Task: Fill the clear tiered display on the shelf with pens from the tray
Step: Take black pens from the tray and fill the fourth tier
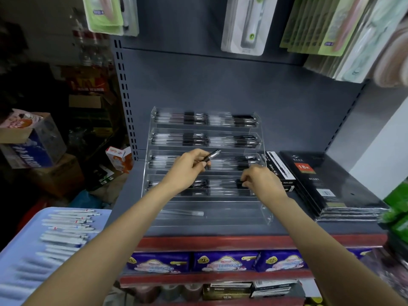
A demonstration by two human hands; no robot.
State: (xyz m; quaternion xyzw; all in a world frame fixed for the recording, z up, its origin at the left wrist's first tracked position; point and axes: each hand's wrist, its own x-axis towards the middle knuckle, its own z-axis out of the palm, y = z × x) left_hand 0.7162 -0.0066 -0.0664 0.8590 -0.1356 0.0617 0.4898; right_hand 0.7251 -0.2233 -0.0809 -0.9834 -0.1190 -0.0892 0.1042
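Note:
The clear tiered display (266,214) stands on the grey shelf (344,228), its upper tiers lined with black-and-clear pens (205,119). My left hand (188,167) hovers over the third tier, shut on a black pen (211,155) with its silver tip pointing up and right. My right hand (261,181) is at the right end of the fourth tier, fingertips pinching a black pen (239,183) lying there. The lowest tier holds one clear pen (183,212). A blue tray (19,250) with several white pens (66,226) sits at the lower left.
Black pen boxes (279,168) and a stack of black diaries (326,184) lie right of the display. Packaged goods (242,25) hang above. Purple packs (225,261) fill the shelf below. Cardboard boxes (33,138) crowd the floor on the left.

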